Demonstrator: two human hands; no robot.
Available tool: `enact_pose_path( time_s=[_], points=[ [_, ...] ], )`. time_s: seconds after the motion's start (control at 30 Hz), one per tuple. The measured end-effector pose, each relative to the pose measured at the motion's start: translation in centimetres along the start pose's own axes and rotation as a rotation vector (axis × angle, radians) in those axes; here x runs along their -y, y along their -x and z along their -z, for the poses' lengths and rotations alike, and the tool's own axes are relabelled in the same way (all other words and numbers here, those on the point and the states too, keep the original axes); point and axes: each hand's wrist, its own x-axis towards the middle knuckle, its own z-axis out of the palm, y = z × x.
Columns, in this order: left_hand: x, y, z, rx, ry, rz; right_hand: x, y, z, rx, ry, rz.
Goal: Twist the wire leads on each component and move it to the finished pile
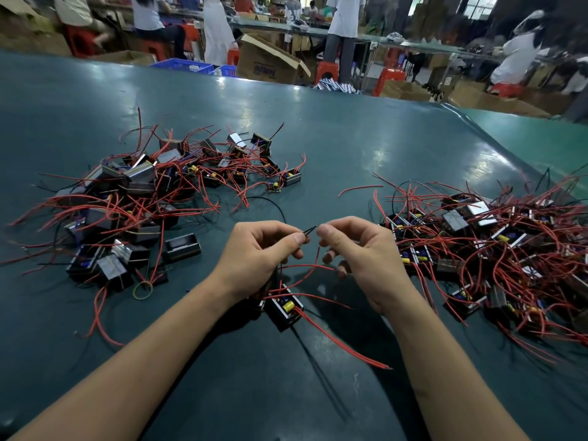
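Left hand (254,253) and right hand (356,249), each grip closed in a thumb-and-forefinger pinch on the thin black wire lead (310,230) between them. Small black box-shaped component with a yellow capacitor (284,308) lies on the dark green surface (334,138) just below the left grip, trailing red leads (343,343).

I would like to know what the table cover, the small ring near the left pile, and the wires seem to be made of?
Table cover: likely a rubber or vinyl mat, dark green, semi-glossy; lamps reflect softly on it.
Ring: probably a rubber band, yellowish, thin, lying flat in a loose loop.
Wires: apparently plastic-insulated leads, red, smooth, bending freely; the metal inside is too small to see.
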Motion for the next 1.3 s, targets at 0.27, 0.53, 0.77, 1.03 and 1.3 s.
enact_pose_path(
  time_s=[0.27, 0.53, 0.77, 1.03, 1.3],
  points=[
    [0.2, -0.1, 0.1, 0.046, 0.036, 0.043, 0.6, 0.0, 0.6, 0.099, -0.025, 0.130],
    [0.3, -0.1, 0.2, 0.076, 0.014, 0.069, 0.4, 0.1, 1.2, 0.129, 0.111, 0.148],
    [0.3, -0.1, 0.3, 0.089, -0.006, 0.048, 0.3, 0.3, 1.1, 0.060, 0.232, 0.263],
    [0.6, 0.2, 0.2, 0.065, -0.141, -0.126, -0.1, 0.2, -0.4, 0.000, 0.207, 0.021],
    [1.0, 0.2, 0.2, 0.016, -0.504, -0.417, -1.2, 0.2, -1.1, -0.135, 0.198, -0.120]
  ],
)
